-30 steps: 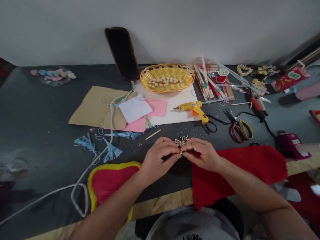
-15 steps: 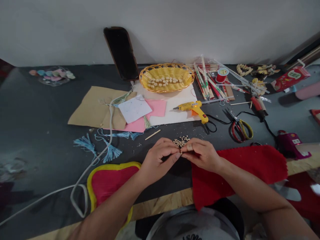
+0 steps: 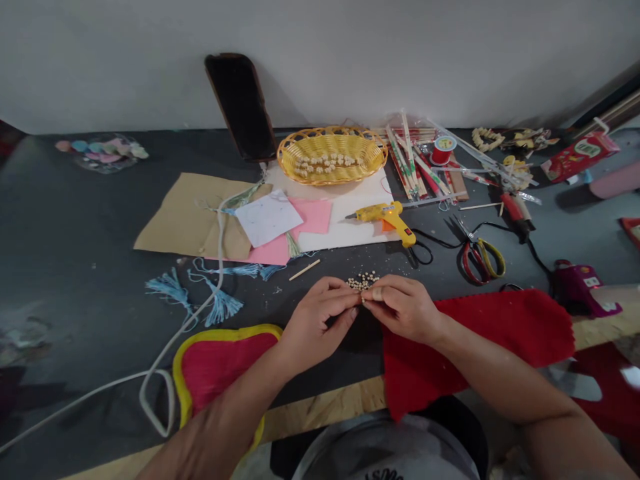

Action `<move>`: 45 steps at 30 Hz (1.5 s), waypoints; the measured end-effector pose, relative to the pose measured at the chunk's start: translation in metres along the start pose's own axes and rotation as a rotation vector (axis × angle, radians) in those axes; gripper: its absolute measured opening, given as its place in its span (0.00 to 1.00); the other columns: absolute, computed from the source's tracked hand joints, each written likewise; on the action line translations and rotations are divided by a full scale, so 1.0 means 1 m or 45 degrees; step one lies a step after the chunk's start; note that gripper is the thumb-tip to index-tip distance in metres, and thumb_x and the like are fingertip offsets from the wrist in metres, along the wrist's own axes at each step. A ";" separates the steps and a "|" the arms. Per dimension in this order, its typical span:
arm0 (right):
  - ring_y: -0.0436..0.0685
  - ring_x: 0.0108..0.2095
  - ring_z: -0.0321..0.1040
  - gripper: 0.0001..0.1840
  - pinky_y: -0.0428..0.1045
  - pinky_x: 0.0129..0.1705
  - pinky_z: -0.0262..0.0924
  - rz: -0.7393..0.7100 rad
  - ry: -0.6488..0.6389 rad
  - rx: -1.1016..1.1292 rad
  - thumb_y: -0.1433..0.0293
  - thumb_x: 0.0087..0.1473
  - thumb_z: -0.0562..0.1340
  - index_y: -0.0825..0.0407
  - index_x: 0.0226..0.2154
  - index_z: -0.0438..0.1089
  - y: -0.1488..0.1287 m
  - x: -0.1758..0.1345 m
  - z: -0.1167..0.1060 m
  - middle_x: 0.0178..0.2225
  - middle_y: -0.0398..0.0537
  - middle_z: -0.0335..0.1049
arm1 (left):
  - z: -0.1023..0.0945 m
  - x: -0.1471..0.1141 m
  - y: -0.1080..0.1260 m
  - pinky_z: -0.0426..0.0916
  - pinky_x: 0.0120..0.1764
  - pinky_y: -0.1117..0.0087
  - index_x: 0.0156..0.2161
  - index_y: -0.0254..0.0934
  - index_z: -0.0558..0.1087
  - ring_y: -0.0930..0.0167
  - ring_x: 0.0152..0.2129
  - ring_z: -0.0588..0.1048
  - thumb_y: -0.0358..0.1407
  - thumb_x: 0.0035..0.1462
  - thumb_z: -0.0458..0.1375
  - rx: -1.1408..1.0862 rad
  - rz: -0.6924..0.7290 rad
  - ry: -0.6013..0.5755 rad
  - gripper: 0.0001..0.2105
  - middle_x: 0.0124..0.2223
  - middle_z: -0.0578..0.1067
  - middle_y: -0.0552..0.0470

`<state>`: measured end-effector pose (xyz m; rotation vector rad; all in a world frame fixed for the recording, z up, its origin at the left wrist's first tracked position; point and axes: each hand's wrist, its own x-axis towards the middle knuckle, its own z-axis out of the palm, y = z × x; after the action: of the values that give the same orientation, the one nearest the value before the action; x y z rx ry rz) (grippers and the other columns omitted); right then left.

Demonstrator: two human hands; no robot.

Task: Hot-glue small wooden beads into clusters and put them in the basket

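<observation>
My left hand (image 3: 323,319) and my right hand (image 3: 400,305) meet fingertip to fingertip over the dark table. Between their pinched fingers are tiny beige beads, mostly covered by the fingers, so how many I cannot tell. Just beyond the fingertips lies a small heap of similar loose beads (image 3: 364,280). Farther back, a yellow woven basket (image 3: 333,143) holds several little pale clusters that look made of beads. A yellow glue gun (image 3: 387,217) lies on white paper between the basket and my hands.
Scissors (image 3: 477,257) and a black cord lie to the right, near red felt (image 3: 505,327). A white cable (image 3: 217,267) crosses blue tassels (image 3: 225,307) at left. A phone (image 3: 241,107) leans on the wall. A short stick (image 3: 304,270) lies near my left hand.
My hands stay together in nearly the same place. The fingers have shifted slightly around the small beads; everything else lies as before.
</observation>
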<state>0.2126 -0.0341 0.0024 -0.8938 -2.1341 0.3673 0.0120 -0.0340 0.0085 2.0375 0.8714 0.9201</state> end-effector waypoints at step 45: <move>0.52 0.33 0.73 0.11 0.46 0.35 0.70 0.057 0.009 0.200 0.73 0.55 0.63 0.52 0.43 0.69 -0.004 -0.001 0.000 0.32 0.49 0.76 | -0.004 0.003 0.006 0.68 0.41 0.68 0.32 0.36 0.79 0.68 0.34 0.73 0.36 0.53 0.62 -0.588 -0.641 0.032 0.06 0.34 0.76 0.47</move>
<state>0.2117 -0.0375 0.0038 -0.8515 -2.0501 0.5459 0.0123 -0.0339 0.0163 1.3315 1.0129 0.7714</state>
